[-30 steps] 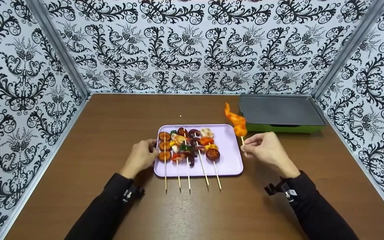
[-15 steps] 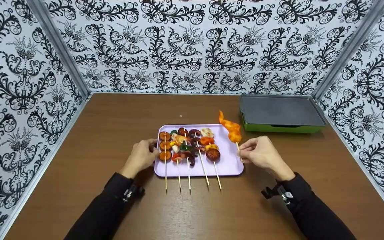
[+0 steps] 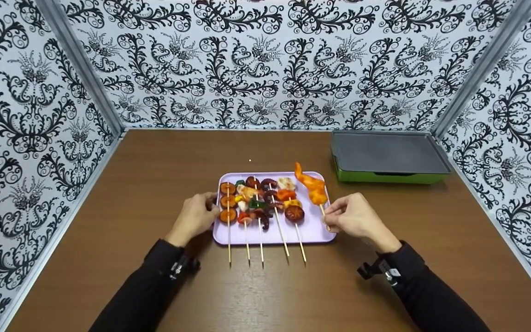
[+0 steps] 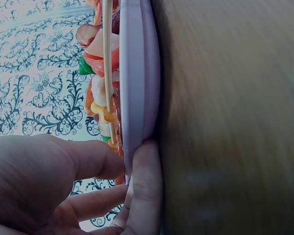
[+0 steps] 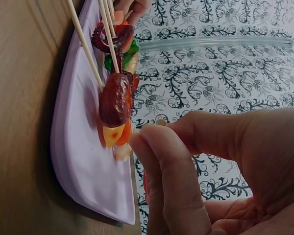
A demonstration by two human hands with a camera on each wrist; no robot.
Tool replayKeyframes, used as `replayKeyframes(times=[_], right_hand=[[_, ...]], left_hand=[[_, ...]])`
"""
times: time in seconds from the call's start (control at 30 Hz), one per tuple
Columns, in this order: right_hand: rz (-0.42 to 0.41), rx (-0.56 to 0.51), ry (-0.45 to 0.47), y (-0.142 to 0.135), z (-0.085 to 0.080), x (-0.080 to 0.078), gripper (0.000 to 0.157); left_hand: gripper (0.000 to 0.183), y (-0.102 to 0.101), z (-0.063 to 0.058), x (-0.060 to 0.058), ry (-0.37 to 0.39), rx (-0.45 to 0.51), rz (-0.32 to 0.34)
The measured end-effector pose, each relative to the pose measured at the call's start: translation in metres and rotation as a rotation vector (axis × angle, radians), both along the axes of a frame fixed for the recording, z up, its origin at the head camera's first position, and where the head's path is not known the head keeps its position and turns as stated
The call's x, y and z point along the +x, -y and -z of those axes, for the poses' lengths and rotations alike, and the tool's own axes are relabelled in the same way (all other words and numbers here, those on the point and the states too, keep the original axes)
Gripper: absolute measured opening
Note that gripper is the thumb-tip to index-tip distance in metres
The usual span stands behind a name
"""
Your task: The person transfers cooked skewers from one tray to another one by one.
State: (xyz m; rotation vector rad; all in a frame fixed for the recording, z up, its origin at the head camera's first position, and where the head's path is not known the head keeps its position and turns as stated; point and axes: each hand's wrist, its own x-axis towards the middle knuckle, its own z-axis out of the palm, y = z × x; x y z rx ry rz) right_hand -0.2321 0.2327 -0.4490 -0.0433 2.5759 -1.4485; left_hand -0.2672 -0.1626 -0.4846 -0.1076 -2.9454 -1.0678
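A lilac tray (image 3: 317, 230) holds several skewers of mixed food, their bare sticks jutting over its near edge. My left hand (image 3: 194, 216) pinches the tray's left rim; in the left wrist view, fingers (image 4: 143, 186) go under the rim and the thumb lies above it. Between thumb and fingertips, my right hand (image 3: 358, 219) pinches the stick of an orange skewer (image 3: 314, 189). This skewer hangs tilted over the tray's right part, beside the skewer with a round brown mushroom-like piece (image 3: 294, 213). In the right wrist view, the fingers hide most of its stick.
A green grill with a dark flat top (image 3: 387, 154) stands at the back right of the brown table (image 3: 168, 157). Patterned walls (image 3: 261, 64) close off the back and both sides. A small white speck lies behind the tray.
My right hand has moved left and toward me, bringing the orange skewer from beside the tray's right edge to over its right part. The left hand and tray have stayed put.
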Motion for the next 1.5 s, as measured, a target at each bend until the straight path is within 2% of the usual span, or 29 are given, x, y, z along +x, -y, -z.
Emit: replayKeyframes(times=[0.4, 0.9, 1.2, 1.5], right_hand=[[-0.015, 0.027, -0.002, -0.001, 0.005, 0.007, 0.014], [-0.063, -0.005, 0.060, 0.000, 0.013, 0.020, 0.013], [-0.082, 0.020, 0.115, 0.000, 0.013, 0.020, 0.014], [-0.108, 0.086, 0.126, 0.000, 0.017, 0.020, 0.014]], left_hand=[[0.045, 0.000, -0.001, 0.002, -0.007, 0.012, -0.013], [0.045, -0.001, -0.001, 0.002, -0.003, 0.016, -0.013], [0.045, 0.000, 0.000, 0.002, 0.011, 0.026, -0.020], [0.044, 0.000, 0.002, 0.000, -0.013, 0.012, -0.012]])
